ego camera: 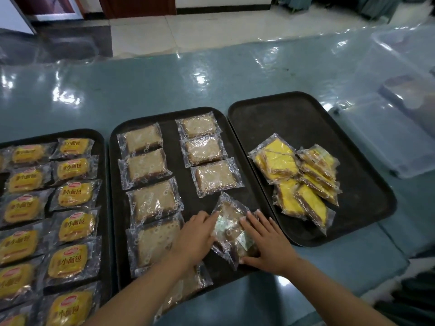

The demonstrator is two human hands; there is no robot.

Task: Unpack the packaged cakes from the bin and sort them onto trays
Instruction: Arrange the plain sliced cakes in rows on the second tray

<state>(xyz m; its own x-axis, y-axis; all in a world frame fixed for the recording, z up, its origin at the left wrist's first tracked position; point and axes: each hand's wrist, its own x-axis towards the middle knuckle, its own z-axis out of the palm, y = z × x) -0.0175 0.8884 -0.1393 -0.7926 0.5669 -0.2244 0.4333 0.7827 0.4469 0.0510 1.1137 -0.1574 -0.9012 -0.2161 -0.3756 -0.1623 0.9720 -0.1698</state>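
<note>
Three black trays lie side by side on the table. The middle tray [174,121] carries brown cakes in clear wrappers in two columns. At its front right lies a small heap of wrapped brown cakes [229,229]. My left hand [196,236] touches the heap's left side with straight fingers. My right hand [266,243] lies flat against its right side, thumb under the front edge. The left tray [100,140] is filled with yellow-labelled small breads. The right tray [306,114] holds a loose pile of yellow cakes [299,175].
A clear plastic bin [400,118] stands at the far right of the blue-green, glossy table [164,85], with a dark package dimly visible inside. Tiled floor and dark furniture lie beyond the table's far edge.
</note>
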